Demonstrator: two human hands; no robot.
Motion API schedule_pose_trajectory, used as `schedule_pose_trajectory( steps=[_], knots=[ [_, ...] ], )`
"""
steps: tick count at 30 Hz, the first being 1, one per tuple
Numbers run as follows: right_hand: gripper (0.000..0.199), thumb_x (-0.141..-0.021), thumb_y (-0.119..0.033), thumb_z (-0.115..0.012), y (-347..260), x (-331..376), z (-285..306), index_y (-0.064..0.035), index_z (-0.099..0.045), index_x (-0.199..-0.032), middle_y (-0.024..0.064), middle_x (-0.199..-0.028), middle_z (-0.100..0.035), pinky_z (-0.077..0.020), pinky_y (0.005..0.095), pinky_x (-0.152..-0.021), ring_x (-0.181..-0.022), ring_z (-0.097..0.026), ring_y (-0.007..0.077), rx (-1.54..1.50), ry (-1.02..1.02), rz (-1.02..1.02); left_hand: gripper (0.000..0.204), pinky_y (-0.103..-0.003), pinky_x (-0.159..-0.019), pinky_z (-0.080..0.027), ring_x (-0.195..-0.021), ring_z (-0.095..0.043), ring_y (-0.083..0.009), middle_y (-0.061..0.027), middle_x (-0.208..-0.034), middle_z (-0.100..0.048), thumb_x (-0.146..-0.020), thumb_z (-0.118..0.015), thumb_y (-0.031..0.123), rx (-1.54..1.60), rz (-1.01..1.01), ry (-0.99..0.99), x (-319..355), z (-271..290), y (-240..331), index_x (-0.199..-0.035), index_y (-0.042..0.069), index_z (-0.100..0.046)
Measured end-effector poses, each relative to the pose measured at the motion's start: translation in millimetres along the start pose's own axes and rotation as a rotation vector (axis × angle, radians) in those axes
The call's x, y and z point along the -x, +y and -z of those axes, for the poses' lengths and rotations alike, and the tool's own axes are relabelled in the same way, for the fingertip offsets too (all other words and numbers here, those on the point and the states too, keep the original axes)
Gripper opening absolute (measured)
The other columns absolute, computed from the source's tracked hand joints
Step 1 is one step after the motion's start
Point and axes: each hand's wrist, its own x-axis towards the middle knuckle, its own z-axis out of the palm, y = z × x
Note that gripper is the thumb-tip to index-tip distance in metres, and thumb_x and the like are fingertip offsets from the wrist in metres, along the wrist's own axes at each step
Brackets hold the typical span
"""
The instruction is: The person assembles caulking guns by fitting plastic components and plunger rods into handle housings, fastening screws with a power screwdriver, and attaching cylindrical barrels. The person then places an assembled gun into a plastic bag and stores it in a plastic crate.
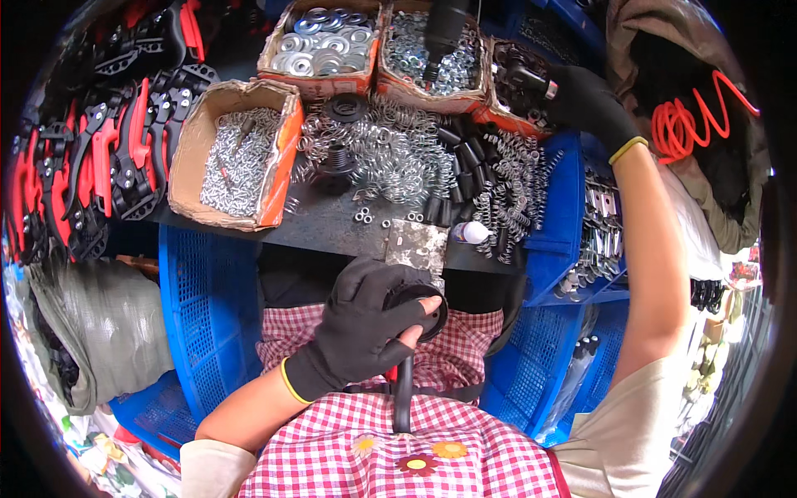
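Note:
My left hand (359, 328), in a black glove with open fingertips, is closed around a black tool part with a round head (432, 309) and a long handle (403, 390), held over my lap. My right hand (585, 100), also gloved in black, reaches far up to a cardboard box of dark small parts (508, 83) and pinches a small dark piece (531, 81) with a silver tip. A dark worktop (332, 224) lies between the two hands, strewn with wire springs (390, 153) and black tubes (465, 158).
Cardboard boxes hold small screws (237, 162), large washers (324, 41) and small washers (432, 58). Red-and-black shears (100, 158) are piled at the left. Blue plastic crates (203, 307) stand on both sides. A coiled red hose (693, 116) hangs at the right.

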Motion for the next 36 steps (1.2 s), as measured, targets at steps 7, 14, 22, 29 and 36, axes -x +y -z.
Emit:
schedule_pose_trajectory(
  steps=[7,14,22,29,36],
  knots=[
    [0.022,-0.078,-0.013,-0.063,-85,105,74,-0.0036,-0.052,-0.094,0.0205,-0.076,-0.059,-0.0482,0.0412,-0.062,-0.071,-0.057,0.0432,-0.228,0.399,0.056,0.041,-0.047,-0.095,-0.039,-0.11,-0.047,-0.0318,-0.0069,-0.109,-0.057,-0.066,-0.074,0.019,-0.003,0.096,0.092,7,1,0,-0.107,0.017,-0.072],
    [0.046,-0.073,-0.02,-0.086,-156,237,48,-0.0008,-0.055,-0.101,0.0141,-0.08,-0.064,-0.0489,0.0328,-0.06,-0.07,-0.067,0.0214,-0.956,-0.336,0.008,0.047,-0.049,-0.099,-0.036,-0.112,-0.046,-0.034,-0.0125,-0.112,-0.055,-0.068,-0.076,0.034,0.079,0.081,0.039,2,-4,-4,-0.109,0.014,-0.068],
    [0.045,-0.076,-0.025,-0.08,-178,255,-7,-0.001,-0.053,-0.103,0.0187,-0.074,-0.062,-0.0479,0.0397,-0.054,-0.066,-0.066,0.04,-0.888,-0.321,-0.019,0.057,-0.049,-0.1,-0.035,-0.112,-0.045,-0.0353,-0.0142,-0.115,-0.052,-0.069,-0.074,0.047,0.131,0.094,0.033,9,-11,-13,-0.113,0.011,-0.064],
    [0.041,-0.067,-0.019,-0.08,-171,234,2,-0.0058,-0.055,-0.097,0.0179,-0.069,-0.062,-0.0476,0.0442,-0.054,-0.066,-0.064,0.0408,-0.661,-0.361,0.001,0.055,-0.05,-0.102,-0.034,-0.118,-0.04,-0.0341,-0.0121,-0.117,-0.051,-0.074,-0.071,0.047,0.152,0.073,-0.014,4,-10,-17,-0.115,0.012,-0.063],
    [0.032,-0.067,-0.019,-0.078,-180,222,-4,-0.0088,-0.058,-0.089,0.0159,-0.067,-0.062,-0.0473,0.0459,-0.053,-0.064,-0.063,0.0399,-0.545,-0.407,0.036,0.069,-0.048,-0.095,-0.043,-0.1,-0.054,-0.0342,-0.0148,-0.109,-0.057,-0.079,-0.073,0.04,0.246,-0.009,0.302,12,-29,-19,-0.128,-0.003,-0.051]
  ],
)
